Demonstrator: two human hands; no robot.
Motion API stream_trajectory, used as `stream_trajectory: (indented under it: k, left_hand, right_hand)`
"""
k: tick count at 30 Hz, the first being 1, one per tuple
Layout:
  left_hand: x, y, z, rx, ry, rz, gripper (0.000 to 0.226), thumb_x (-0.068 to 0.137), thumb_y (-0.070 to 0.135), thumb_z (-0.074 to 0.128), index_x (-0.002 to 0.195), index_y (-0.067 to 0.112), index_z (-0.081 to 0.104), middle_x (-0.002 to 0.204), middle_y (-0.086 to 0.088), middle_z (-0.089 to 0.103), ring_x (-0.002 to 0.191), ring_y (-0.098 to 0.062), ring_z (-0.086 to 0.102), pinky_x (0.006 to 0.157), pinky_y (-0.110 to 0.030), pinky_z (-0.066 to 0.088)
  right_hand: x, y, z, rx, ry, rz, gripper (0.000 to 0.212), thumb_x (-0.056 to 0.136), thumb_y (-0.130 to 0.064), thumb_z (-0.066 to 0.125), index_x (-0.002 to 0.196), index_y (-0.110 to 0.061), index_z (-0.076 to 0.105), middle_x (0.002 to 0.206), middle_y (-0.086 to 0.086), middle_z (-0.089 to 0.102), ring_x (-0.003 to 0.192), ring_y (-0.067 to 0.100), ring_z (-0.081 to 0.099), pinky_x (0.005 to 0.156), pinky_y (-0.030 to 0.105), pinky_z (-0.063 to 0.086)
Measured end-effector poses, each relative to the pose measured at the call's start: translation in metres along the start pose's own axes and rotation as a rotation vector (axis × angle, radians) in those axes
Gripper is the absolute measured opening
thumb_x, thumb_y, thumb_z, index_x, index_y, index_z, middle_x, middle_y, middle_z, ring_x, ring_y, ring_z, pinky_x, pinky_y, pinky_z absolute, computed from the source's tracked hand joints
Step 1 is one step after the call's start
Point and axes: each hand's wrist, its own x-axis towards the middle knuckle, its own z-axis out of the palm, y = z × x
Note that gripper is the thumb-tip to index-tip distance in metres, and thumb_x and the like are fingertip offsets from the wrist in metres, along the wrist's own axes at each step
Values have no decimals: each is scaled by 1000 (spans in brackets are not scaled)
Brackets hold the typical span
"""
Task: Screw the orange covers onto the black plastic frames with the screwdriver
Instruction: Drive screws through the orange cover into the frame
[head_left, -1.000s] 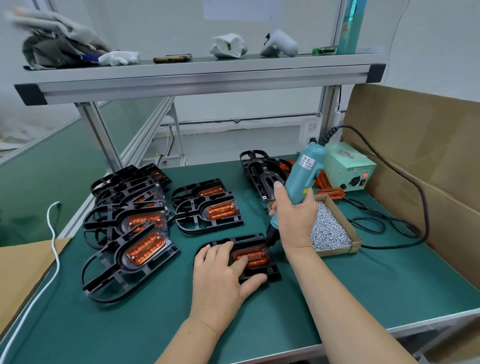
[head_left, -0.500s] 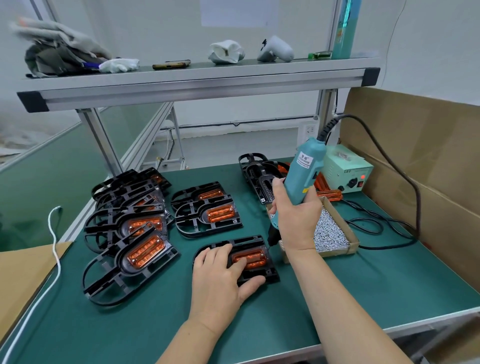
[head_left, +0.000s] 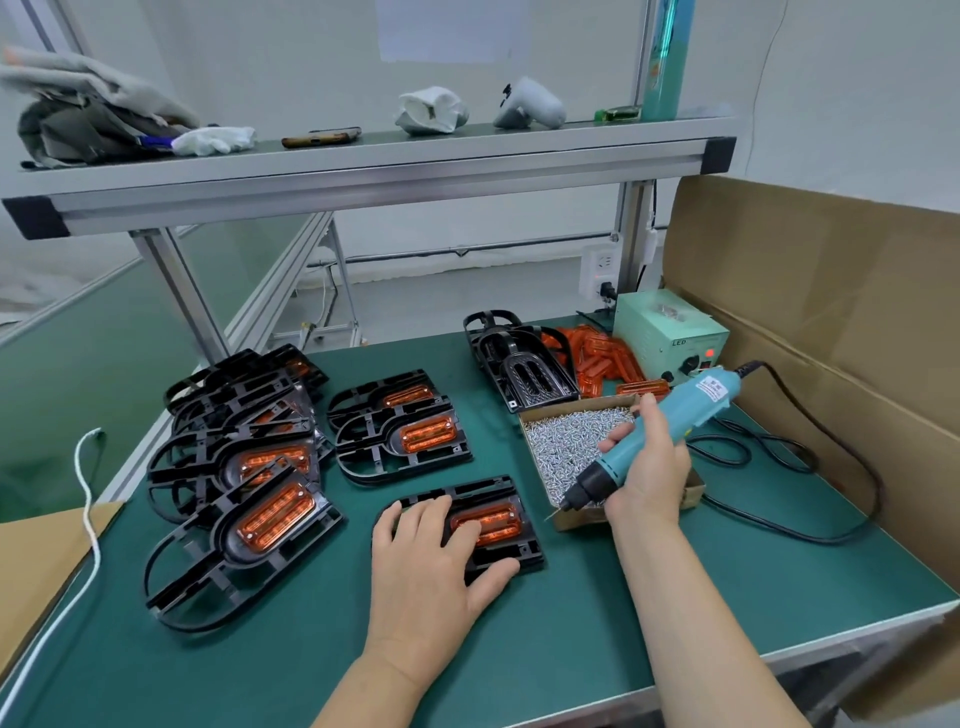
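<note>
A black plastic frame (head_left: 511, 548) with an orange cover (head_left: 493, 522) lies flat on the green mat in front of me. My left hand (head_left: 431, 566) rests palm down on it, fingers spread over the frame's left part and the cover. My right hand (head_left: 647, 470) grips the teal electric screwdriver (head_left: 675, 415), tilted, with its bit tip at the front edge of the cardboard screw box (head_left: 566, 519), to the right of the frame and off it.
Finished frames with orange covers (head_left: 275, 519) are stacked at the left and middle (head_left: 402, 436). Bare black frames (head_left: 519, 364) and loose orange covers (head_left: 602, 358) lie at the back. A green power supply (head_left: 670, 338), its cable (head_left: 810, 538) and a cardboard wall (head_left: 831, 322) stand right.
My right hand has lifted the screwdriver off the frame, swung it right and tilted it down toward the screw box. My left hand stays on the frame. The camera has moved closer.
</note>
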Motion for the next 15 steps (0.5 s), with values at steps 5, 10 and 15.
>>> stream_trajectory:
  k: [5,10,15]
  left_hand:
    - [-3,0,1,13,-7,-4,55,87,69,46,94,24,77,115,-9,69,111,-31,62,106,-57,37]
    - [4,13,-4,-51,44,-28,49,88,64,48,94,24,76,113,-4,69,116,-34,59,110,-65,26]
    - [56,44,-9,-137,40,54,11,91,24,64,94,29,73,108,11,68,122,-26,54,114,-51,25]
  right_hand:
    - [5,3,4,-65,58,42,25,92,-30,74,102,-15,57,54,-2,59,42,12,55,44,22,48]
    - [10,4,6,-86,95,74,24,91,-28,74,101,-15,58,53,-2,59,42,12,56,43,23,48]
    - [10,4,7,-100,101,67,19,93,-23,71,99,-12,58,49,-3,57,40,11,55,41,22,47]
